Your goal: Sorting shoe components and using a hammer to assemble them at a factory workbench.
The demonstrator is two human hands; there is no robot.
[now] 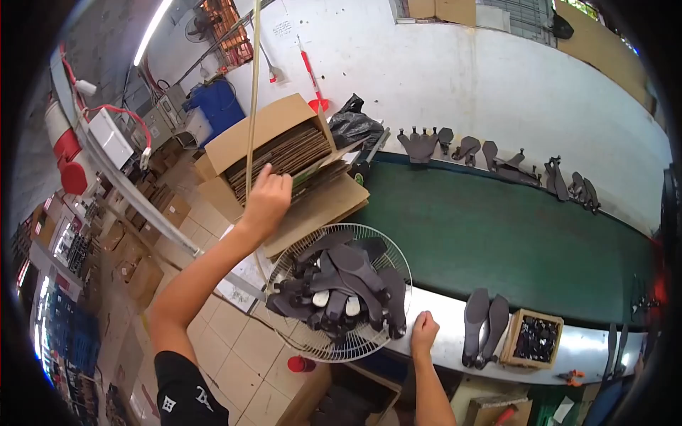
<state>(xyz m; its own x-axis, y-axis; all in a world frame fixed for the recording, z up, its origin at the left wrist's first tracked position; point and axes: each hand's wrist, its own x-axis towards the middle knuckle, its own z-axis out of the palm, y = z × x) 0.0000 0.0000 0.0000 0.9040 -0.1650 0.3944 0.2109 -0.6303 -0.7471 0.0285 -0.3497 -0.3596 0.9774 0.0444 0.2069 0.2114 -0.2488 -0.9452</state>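
My left hand (268,201) is raised in front of an open carton (266,113) packed with flat cardboard. Its fingers are curled, the index finger less so, and whatever they may hold is hidden. My right hand (424,334) makes a fist over the metal edge of the green-topped conveyor, just right of a round wire basket (410,273); nothing sticks out of it. Dark grey shoe soles (355,266) with black straps are heaped in the basket, a few showing white patches. Neither hand touches the heap. Two more grey soles (486,326) lie side by side on the metal edge.
A small box (536,339) of black parts sits beside the pair. Soles and straps line the far side of the green conveyor (511,227). A thin upright pole (253,85) passes by my left hand. Below are a red cup (300,364) and a carton holding dark pieces.
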